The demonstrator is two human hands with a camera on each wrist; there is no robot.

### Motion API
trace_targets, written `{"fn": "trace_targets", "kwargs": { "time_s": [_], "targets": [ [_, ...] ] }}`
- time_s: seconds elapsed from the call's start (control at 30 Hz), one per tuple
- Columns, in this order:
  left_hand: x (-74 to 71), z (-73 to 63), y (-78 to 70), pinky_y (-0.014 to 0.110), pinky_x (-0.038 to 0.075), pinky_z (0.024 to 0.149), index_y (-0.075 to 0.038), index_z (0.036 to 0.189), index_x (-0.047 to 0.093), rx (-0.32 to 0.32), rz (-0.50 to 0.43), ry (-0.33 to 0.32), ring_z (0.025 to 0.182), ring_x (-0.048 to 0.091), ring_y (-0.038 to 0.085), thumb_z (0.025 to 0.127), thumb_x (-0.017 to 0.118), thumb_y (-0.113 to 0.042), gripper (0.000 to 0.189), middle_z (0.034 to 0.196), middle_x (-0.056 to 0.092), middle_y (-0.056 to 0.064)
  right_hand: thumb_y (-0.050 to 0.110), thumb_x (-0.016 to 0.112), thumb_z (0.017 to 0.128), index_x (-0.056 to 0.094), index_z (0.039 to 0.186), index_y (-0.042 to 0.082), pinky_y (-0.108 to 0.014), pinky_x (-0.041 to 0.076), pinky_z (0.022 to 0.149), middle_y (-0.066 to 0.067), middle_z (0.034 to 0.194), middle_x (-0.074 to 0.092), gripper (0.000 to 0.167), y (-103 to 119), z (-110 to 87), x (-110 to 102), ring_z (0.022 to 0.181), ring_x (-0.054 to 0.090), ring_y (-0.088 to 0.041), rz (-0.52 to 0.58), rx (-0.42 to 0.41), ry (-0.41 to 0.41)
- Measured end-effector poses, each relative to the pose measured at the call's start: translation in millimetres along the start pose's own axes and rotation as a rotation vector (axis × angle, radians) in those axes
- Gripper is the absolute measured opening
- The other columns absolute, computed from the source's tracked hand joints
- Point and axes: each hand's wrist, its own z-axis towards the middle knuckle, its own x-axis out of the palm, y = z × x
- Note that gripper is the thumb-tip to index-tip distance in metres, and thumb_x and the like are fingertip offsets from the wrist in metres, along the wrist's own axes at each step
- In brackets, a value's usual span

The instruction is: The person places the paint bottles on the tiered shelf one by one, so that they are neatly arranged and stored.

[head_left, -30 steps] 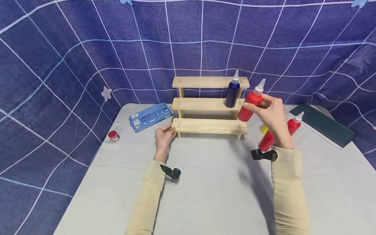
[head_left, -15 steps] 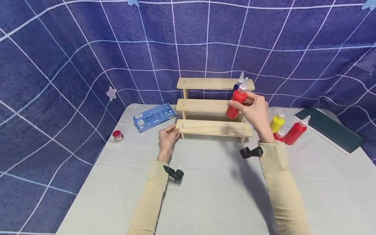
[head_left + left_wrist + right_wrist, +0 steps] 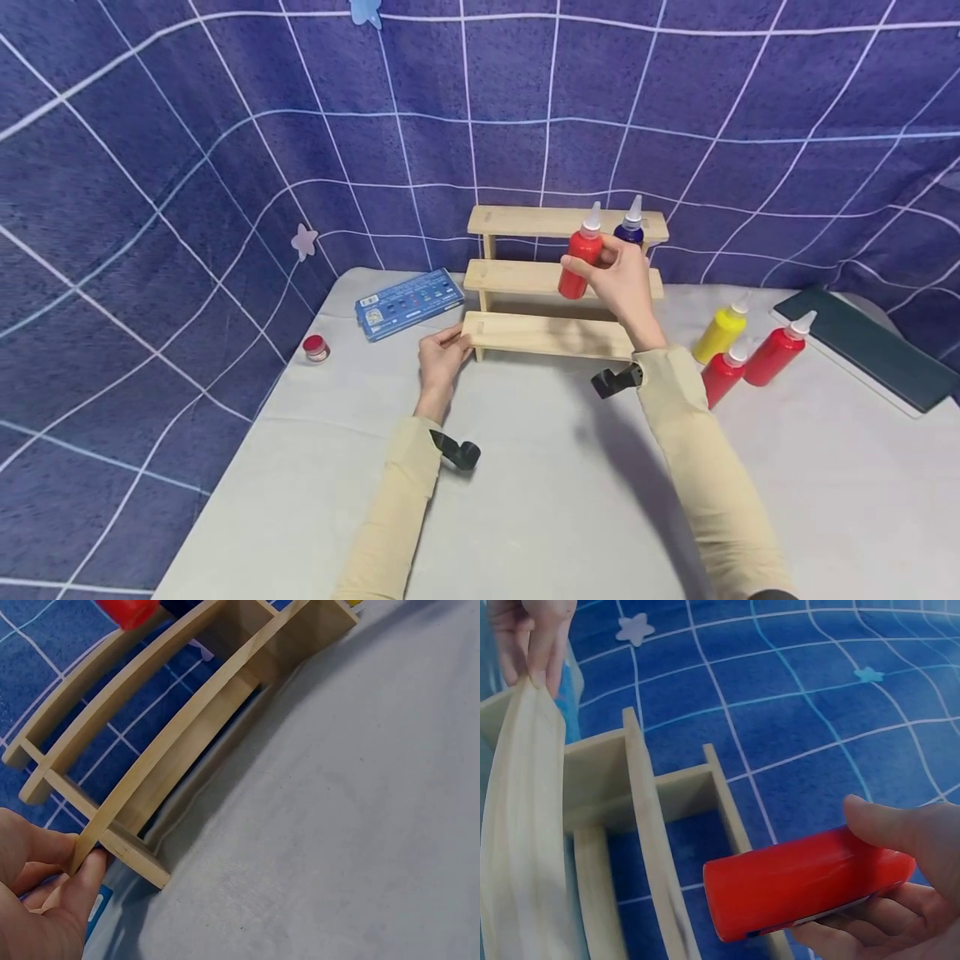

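My right hand (image 3: pixel 625 283) grips a red squeeze bottle (image 3: pixel 577 267) with a pointed white nozzle cap, held upright over the middle step of a three-step wooden rack (image 3: pixel 547 332). Whether its base touches the board I cannot tell. In the right wrist view, thumb and fingers wrap the red bottle (image 3: pixel 795 881). My left hand (image 3: pixel 441 362) pinches the left end of the rack's lowest board, as the left wrist view also shows at the board (image 3: pixel 135 776). Behind my right hand stands a dark blue bottle (image 3: pixel 630 233), its lower part hidden.
Right of the rack are a yellow bottle (image 3: pixel 720 333) and two more red bottles, one nearer (image 3: pixel 722 379) and one farther right (image 3: pixel 776 354). A dark green flat board (image 3: pixel 870 346) lies beyond. Left are a blue box (image 3: pixel 410 302) and a small red-lidded jar (image 3: pixel 316 348).
The right hand has carried the red bottle leftward, from right of the dark blue bottle to its left. My left hand keeps its hold on the rack. The head view has shifted somewhat.
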Motion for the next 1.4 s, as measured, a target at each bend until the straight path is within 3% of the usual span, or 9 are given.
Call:
{"fn": "trace_targets", "kwargs": {
  "time_s": [0.3, 0.6, 0.83, 1.0, 1.17, 1.4],
  "targets": [
    [-0.2, -1.5, 0.4, 0.026, 0.060, 0.081, 0.006, 0.119, 0.066, 0.013, 0.007, -0.005, 0.095, 0.069, 0.023, 0.087, 0.064, 0.006, 0.031, 0.112, 0.067, 0.027, 0.022, 0.078, 0.084, 0.068, 0.115, 0.005, -0.018, 0.048, 0.072, -0.015, 0.105, 0.073, 0.037, 0, 16.7, 19, 0.078, 0.064, -0.001, 0.009, 0.015, -0.006],
    [-0.4, -2.8, 4.6, 0.028, 0.060, 0.085, 0.006, 0.120, 0.065, 0.010, 0.015, -0.003, 0.100, 0.068, 0.026, 0.088, 0.064, 0.005, 0.032, 0.114, 0.067, 0.026, 0.024, 0.079, 0.083, 0.069, 0.113, 0.006, -0.032, 0.046, 0.086, -0.012, 0.101, 0.074, 0.036, -6, 25.2, 28, 0.084, 0.063, -0.013, -0.044, 0.030, -0.016],
    [-0.1, -0.9, 3.6, 0.025, 0.060, 0.082, 0.005, 0.120, 0.065, 0.006, 0.022, 0.000, 0.100, 0.069, 0.026, 0.089, 0.064, 0.004, 0.031, 0.114, 0.067, 0.025, 0.024, 0.079, 0.083, 0.070, 0.113, 0.005, -0.034, 0.047, 0.088, -0.014, 0.102, 0.074, 0.037, -10, 31.7, 32, 0.092, 0.064, -0.023, -0.078, 0.006, -0.010],
    [2.8, 0.5, 0.4, 0.026, 0.060, 0.082, 0.005, 0.120, 0.065, 0.016, 0.021, 0.006, 0.099, 0.069, 0.025, 0.088, 0.064, 0.005, 0.032, 0.114, 0.067, 0.026, 0.025, 0.077, 0.084, 0.068, 0.118, 0.005, -0.036, 0.047, 0.094, -0.014, 0.109, 0.072, 0.040, -10, 34.3, 29, 0.100, 0.064, -0.025, -0.077, 0.011, 0.009],
    [5.3, 1.2, 0.6, 0.026, 0.060, 0.081, 0.006, 0.120, 0.065, 0.016, 0.021, 0.007, 0.094, 0.069, 0.021, 0.088, 0.064, 0.005, 0.032, 0.113, 0.067, 0.026, 0.023, 0.075, 0.086, 0.065, 0.120, 0.003, -0.037, 0.051, 0.091, -0.015, 0.114, 0.070, 0.041, -11, 35.2, 29, 0.101, 0.066, -0.027, -0.066, 0.024, 0.018],
    [3.6, 1.2, 2.0, 0.025, 0.060, 0.081, 0.004, 0.120, 0.066, -0.002, 0.024, -0.006, 0.100, 0.069, 0.026, 0.088, 0.064, 0.005, 0.032, 0.116, 0.066, 0.025, 0.024, 0.075, 0.087, 0.058, 0.129, 0.001, -0.039, 0.054, 0.095, -0.017, 0.122, 0.066, 0.051, -10, 36.4, 30, 0.109, 0.065, -0.029, -0.073, 0.044, 0.076]
  ]
}}
